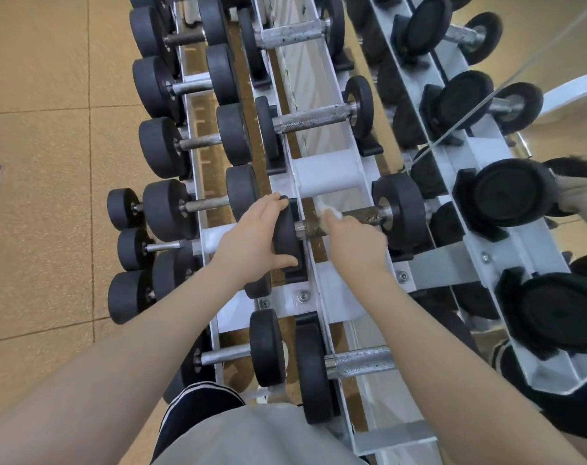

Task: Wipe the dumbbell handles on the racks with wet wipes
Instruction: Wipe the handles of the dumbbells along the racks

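A dumbbell with black round heads lies across the top tier of the white rack (322, 176), its knurled steel handle (366, 216) running left to right. My left hand (251, 238) grips the dumbbell's left head (287, 241), fingers over its top and thumb under it. My right hand (355, 241) holds a white wet wipe (329, 211) wrapped on the middle of the handle. Most of the wipe is hidden under my fingers.
More dumbbells fill the upper tier (313, 117) and the lower tier (198, 204) to the left. Another dumbbell handle (362, 362) sits nearer to me. A mirror on the right reflects the rack (510, 193). Tan floor tiles (43, 162) lie at left.
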Available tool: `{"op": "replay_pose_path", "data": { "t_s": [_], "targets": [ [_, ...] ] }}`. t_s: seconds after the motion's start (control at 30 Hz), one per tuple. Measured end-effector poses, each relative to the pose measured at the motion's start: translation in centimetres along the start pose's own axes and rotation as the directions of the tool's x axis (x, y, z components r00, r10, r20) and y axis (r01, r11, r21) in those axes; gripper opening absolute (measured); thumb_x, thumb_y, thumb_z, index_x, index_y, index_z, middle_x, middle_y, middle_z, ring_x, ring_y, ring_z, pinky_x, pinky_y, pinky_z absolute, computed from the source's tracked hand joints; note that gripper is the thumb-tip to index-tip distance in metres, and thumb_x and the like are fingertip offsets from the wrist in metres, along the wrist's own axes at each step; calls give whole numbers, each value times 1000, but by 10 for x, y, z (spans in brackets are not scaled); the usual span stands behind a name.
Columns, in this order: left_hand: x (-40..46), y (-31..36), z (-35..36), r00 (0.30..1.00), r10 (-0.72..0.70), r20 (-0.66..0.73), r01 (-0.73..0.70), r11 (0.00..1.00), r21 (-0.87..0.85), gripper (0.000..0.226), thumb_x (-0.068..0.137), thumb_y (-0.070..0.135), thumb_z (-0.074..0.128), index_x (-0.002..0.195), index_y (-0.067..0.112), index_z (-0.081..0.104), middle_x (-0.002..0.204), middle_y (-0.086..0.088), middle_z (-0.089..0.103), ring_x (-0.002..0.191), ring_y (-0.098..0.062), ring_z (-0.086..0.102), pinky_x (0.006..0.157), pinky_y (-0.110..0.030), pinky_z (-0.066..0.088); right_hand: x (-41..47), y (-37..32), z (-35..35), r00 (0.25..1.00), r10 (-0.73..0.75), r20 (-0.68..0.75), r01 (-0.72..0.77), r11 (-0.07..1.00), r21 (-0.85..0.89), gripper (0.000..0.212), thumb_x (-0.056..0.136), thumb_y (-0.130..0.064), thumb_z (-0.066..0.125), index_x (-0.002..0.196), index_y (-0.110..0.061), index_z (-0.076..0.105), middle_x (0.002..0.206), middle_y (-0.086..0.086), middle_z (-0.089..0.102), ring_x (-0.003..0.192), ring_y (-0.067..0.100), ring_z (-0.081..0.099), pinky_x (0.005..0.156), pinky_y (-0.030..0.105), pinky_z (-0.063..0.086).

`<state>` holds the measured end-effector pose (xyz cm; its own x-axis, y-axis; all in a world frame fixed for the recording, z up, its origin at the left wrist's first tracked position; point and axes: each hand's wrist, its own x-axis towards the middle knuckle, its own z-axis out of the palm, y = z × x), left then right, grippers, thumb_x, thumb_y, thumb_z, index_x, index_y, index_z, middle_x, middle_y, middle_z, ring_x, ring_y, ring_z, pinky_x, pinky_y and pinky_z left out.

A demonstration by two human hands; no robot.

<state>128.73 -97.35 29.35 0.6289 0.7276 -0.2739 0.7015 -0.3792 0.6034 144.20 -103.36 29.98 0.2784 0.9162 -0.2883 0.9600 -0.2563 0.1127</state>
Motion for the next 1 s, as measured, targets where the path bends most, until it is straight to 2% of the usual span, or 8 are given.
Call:
{"op": "replay_pose_path", "data": {
  "t_s": [0.17, 0.27, 0.37, 0.5, 0.67, 0.83, 0.9, 1.0],
  "targets": [
    [-1, 0, 0, 1000, 15, -8, -15, 1000, 2, 95, 72, 36, 76, 146, 17, 18, 156, 2, 12, 142, -16, 15, 111, -36, 26, -11, 40, 9, 959, 264, -105, -256, 963, 80, 50, 94, -4, 37, 141, -8, 21, 95, 11, 63, 77, 28, 64, 49, 28, 35],
    [-1, 0, 1, 1000, 17, -13, -17, 1000, 0, 95, 72, 36, 76, 145, 17, 19, 156, 2, 12, 142, -16, 15, 112, -36, 26, -9, 30, 11, 936, 348, -47, -331, 919, 217, 52, 94, -2, 36, 142, -15, 22, 100, 15, 60, 85, 32, 62, 59, 35, 42],
    [-2, 0, 2, 1000, 20, -17, -20, 1000, -1, 95, 72, 35, 76, 145, 17, 19, 155, 2, 13, 142, -16, 17, 111, -36, 27, -14, 11, 11, 970, 242, 4, -232, 925, 302, 55, 93, 1, 33, 143, -22, 25, 105, 13, 58, 91, 30, 59, 67, 36, 44],
    [-2, 0, 3, 999, 20, -37, -20, 1000, -2, 95, 71, 34, 76, 145, 15, 20, 155, 1, 13, 142, -17, 17, 112, -37, 27, -22, -13, 18, 999, 33, 29, -42, 908, 418, 64, 93, 0, 33, 147, -28, 15, 90, 5, 46, 88, 25, 55, 67, 34, 41],
    [-1, 0, 3, 999, 24, -35, -23, 1000, 17, 95, 71, 34, 77, 145, 15, 20, 155, 0, 14, 142, -17, 16, 111, -35, 25, -22, -19, 24, 995, -100, 23, 91, 966, 240, 70, 92, -1, 36, 148, -27, 4, 104, 10, 53, 80, 29, 57, 59, 32, 35],
    [-2, 1, 1, 999, 20, -32, -20, 1000, 14, 93, 73, 34, 76, 145, 16, 20, 155, 1, 15, 141, -18, 18, 111, -35, 26, -26, 22, 20, 972, 229, -58, -221, 967, 128, 67, 94, -1, 37, 148, -24, 4, 106, 11, 56, 71, 24, 57, 56, 33, 42],
    [-2, 2, 1, 999, 17, -34, -17, 1000, 13, 93, 72, 34, 76, 145, 16, 20, 155, 1, 16, 141, -18, 19, 111, -35, 26, -25, 27, 20, 936, 346, -65, -331, 927, 176, 68, 94, -1, 38, 148, -26, 6, 105, 12, 58, 72, 26, 59, 56, 33, 43],
    [-2, 3, 1, 999, 11, -32, -11, 1000, 11, 94, 73, 34, 76, 145, 16, 19, 155, 1, 15, 141, -17, 19, 111, -36, 27, -18, 19, 16, 911, 412, 28, -393, 844, 365, 67, 93, 2, 36, 147, -28, 14, 110, 14, 57, 91, 29, 59, 64, 34, 41]
  ]
}}
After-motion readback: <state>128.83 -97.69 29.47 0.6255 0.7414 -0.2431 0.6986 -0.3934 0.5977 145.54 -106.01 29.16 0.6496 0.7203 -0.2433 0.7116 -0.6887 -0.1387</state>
